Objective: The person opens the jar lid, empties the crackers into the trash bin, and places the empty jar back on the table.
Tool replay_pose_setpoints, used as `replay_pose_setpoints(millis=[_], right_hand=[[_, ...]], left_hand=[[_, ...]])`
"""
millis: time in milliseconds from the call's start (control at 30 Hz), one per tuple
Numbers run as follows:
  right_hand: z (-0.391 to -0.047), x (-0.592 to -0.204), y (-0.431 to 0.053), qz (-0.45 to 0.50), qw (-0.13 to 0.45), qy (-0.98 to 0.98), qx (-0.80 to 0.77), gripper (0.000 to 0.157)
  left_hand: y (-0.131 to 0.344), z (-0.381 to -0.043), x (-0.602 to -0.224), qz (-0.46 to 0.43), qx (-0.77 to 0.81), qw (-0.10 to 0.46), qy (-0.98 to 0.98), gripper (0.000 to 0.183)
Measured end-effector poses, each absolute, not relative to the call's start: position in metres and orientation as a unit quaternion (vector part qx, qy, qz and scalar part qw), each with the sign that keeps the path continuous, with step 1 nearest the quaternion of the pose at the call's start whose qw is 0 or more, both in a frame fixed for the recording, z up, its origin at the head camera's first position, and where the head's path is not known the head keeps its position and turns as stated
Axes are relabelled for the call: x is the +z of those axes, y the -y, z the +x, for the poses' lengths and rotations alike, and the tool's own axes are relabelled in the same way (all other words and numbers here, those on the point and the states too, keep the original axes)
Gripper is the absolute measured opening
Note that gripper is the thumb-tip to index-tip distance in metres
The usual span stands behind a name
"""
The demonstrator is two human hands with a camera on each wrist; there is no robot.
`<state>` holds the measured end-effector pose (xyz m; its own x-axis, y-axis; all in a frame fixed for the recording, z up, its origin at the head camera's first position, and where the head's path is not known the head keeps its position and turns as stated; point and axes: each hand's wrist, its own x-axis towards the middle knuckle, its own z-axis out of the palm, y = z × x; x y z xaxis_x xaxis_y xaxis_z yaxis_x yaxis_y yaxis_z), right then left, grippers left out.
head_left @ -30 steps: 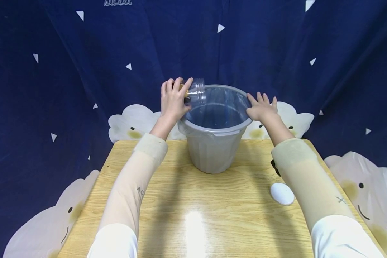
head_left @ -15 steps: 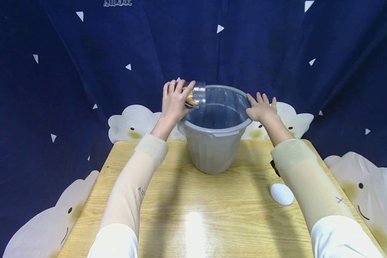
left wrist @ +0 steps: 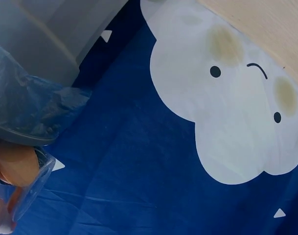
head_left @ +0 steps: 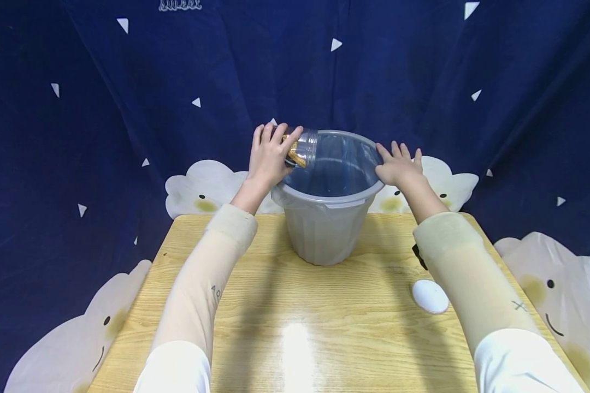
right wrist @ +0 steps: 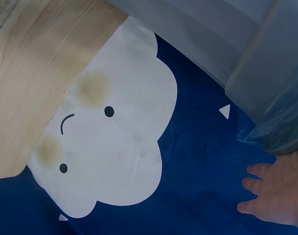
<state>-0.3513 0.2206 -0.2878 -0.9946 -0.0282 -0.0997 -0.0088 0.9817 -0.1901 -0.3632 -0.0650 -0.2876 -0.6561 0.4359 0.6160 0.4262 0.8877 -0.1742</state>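
Observation:
My left hand grips a clear plastic jar lying on its side at the left rim of a grey bin. The jar's mouth points right, over the bin's opening. Yellow-brown stick-like pieces show inside it; their kind is unclear. At the lower left of the left wrist view, fingertips wrap the jar below the rim. My right hand rests on the bin's right rim with fingers spread. A thin translucent liner hangs over the rim in the right wrist view.
A white oval object, perhaps a lid, lies on the wooden table beside my right forearm. A small black object is partly hidden by the right sleeve. Behind the table hangs a dark blue curtain with cloud prints.
The left hand and jar have shifted slightly right and down. The yellow-brown pieces have slid towards the jar's mouth and show more clearly. The right hand and bin stay put.

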Motion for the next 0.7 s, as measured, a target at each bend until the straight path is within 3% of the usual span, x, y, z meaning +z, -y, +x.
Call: replay_pose_setpoints(millis=[700], right_hand=[[-0.3524,-0.2890,-0.2204,-0.007,0.049,-0.994,-0.094,0.065]], left_hand=[[0.0621,-0.3622,-0.2884,-0.273,0.060,0.342,0.897,0.082]])
